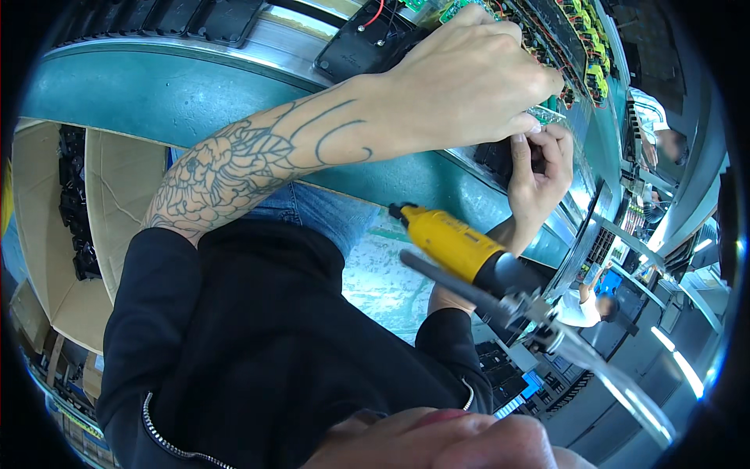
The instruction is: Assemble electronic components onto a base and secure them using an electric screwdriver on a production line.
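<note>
My left hand [476,82], at the end of a tattooed forearm, reaches over the bench with its back up. Its fingers are bent and closed, and their tips are mostly hidden. Just below it, my right hand [539,168] is curled, with thumb and fingertips pinched together close to the left thumb. What either hand grips is too small or covered to name. A bit of green circuit board [553,114] shows beside the fingertips. Under the hands lies a dark plastic part [492,159], partly covered. A black plastic case [363,43] with a red wire sits beyond my left wrist.
A yellow electric screwdriver [449,241] hangs close to my right forearm. Circuit boards with yellow components [595,51] line the far right of the green bench [156,86]. Black trays [187,19] stand at far left, above a cardboard box [109,187]. Co-workers [582,306] are at right.
</note>
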A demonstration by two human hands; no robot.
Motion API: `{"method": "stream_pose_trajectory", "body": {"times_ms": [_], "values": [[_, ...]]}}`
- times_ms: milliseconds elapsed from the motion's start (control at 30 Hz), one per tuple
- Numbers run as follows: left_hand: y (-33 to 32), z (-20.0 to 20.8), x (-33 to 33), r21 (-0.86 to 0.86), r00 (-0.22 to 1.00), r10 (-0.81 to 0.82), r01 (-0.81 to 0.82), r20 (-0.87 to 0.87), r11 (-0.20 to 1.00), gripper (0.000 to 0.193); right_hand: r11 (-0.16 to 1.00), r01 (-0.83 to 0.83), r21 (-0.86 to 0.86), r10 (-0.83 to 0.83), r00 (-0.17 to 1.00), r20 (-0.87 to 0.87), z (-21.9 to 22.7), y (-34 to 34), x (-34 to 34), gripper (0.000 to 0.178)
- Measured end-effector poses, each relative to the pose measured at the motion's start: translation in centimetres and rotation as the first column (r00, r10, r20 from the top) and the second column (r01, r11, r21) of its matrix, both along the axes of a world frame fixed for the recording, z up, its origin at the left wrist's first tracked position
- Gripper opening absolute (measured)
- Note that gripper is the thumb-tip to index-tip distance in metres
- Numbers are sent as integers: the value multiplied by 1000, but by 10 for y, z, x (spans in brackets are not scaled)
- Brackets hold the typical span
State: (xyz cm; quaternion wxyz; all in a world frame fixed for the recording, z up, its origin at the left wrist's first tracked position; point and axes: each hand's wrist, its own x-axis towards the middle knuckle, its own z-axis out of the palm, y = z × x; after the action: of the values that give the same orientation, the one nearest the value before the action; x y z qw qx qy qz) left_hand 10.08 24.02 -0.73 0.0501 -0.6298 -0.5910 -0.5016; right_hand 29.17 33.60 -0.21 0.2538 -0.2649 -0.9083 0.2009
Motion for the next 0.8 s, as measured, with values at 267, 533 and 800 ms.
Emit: {"method": "stream_pose_trajectory", "body": {"times_ms": [267, 533, 800], "values": [[-2, 1, -3, -12, 999, -45, 45, 30, 999, 14, 998, 6, 66, -2, 998, -69, -2, 1, -3, 7], [-5, 1, -4, -57, 999, -28, 29, 22, 998, 12, 715, -619, -325, 234, 650, -723, 16, 9, 14, 47], [-9, 1, -10, -68, 999, -24, 22, -27, 997, 13, 629, -766, -131, 588, 579, -565, 21, -25, -26, 52]]}}
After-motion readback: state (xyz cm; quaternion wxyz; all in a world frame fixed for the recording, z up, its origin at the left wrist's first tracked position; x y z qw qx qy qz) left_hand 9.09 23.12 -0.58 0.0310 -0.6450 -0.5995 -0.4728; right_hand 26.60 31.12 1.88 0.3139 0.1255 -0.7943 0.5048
